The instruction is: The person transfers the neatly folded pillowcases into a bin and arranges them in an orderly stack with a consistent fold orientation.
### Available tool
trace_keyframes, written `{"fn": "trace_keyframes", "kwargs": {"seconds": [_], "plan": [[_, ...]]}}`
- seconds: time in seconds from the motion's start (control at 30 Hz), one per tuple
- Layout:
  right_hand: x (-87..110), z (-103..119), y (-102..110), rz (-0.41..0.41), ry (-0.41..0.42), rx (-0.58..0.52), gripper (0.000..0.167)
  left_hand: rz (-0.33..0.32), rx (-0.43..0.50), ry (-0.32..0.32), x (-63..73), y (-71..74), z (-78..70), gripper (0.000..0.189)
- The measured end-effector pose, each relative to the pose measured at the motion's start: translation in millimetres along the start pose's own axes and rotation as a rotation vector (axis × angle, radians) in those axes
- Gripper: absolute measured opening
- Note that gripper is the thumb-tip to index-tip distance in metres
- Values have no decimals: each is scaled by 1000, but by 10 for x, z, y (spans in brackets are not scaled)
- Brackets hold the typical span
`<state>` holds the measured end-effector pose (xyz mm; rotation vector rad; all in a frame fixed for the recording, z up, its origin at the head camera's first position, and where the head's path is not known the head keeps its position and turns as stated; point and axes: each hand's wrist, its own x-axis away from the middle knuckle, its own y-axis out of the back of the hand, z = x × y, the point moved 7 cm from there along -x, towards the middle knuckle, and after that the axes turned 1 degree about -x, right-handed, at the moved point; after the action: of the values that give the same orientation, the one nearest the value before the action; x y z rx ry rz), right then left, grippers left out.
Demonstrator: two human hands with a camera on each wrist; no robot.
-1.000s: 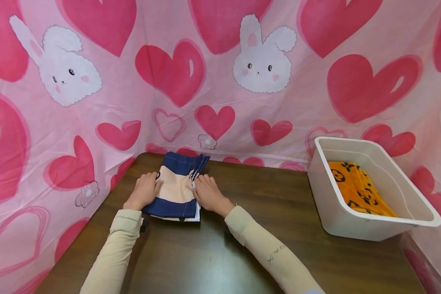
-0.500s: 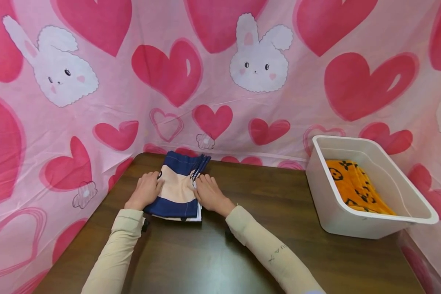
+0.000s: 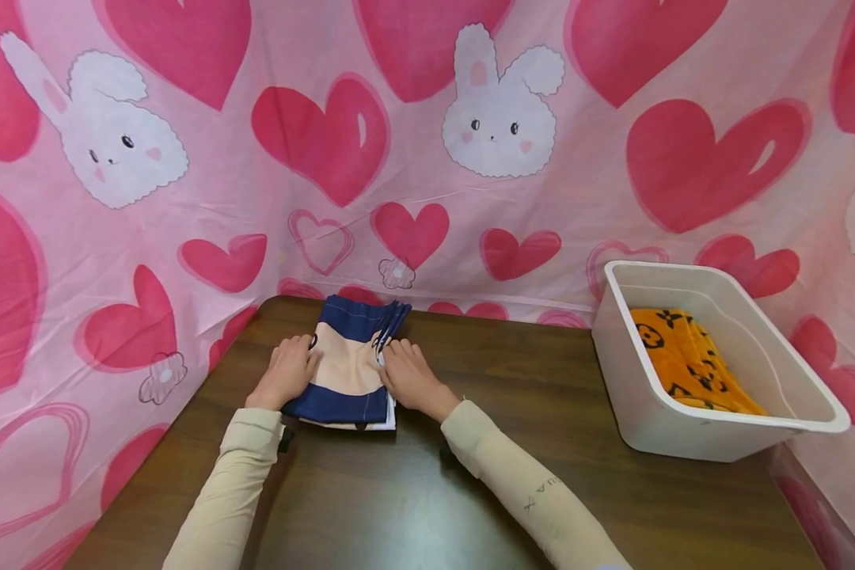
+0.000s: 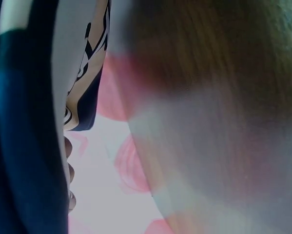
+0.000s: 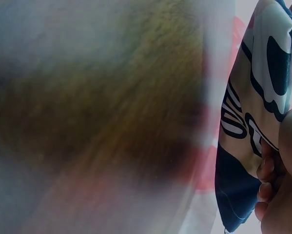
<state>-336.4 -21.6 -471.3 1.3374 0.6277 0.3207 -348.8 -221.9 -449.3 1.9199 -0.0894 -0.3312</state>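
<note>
A folded navy-and-cream cloth [image 3: 345, 364] with dark printing is at the far left part of the table. My left hand [image 3: 286, 370] grips its left edge, and my right hand [image 3: 412, 376] grips the right edge. In the right wrist view, curled fingers [image 5: 266, 175] hold the cloth [image 5: 238, 195], whose side shows lettering. From the left wrist, only a few fingertips [image 4: 70, 174] peek out past the cloth [image 4: 26, 146]; the rest of that hand is hidden. Loose layers fan out at the cloth's far right corner.
A white plastic bin [image 3: 730, 439] stands on the right side of the brown table [image 3: 513, 380]. Inside it lies an orange cloth [image 3: 691, 360] with black patterns. A pink curtain [image 3: 427, 182] with hearts and rabbits hangs behind the table and along its left.
Both hands and the navy-and-cream cloth have shifted slightly to the right over the table, with the grip unchanged. The head view has turned a little.
</note>
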Motion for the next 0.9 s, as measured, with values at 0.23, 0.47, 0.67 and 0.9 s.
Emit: {"fn": "trace_keyframes", "kwargs": {"seconds": [0.23,0.47,0.67,0.9], "plan": [[26,-21,14,3,4,-20,30,-7,7,0,16,6,-26,29],[58,-55,28,-10,4,-30,29,-20,12,-13,25,16,-63,27],[95,-86,45,-13,-5,-52,27,-22,11,-23,35,19,-111,25],[126,-135,58,1,-13,-58,29,-30,8,-23,22,21,-168,26]]}}
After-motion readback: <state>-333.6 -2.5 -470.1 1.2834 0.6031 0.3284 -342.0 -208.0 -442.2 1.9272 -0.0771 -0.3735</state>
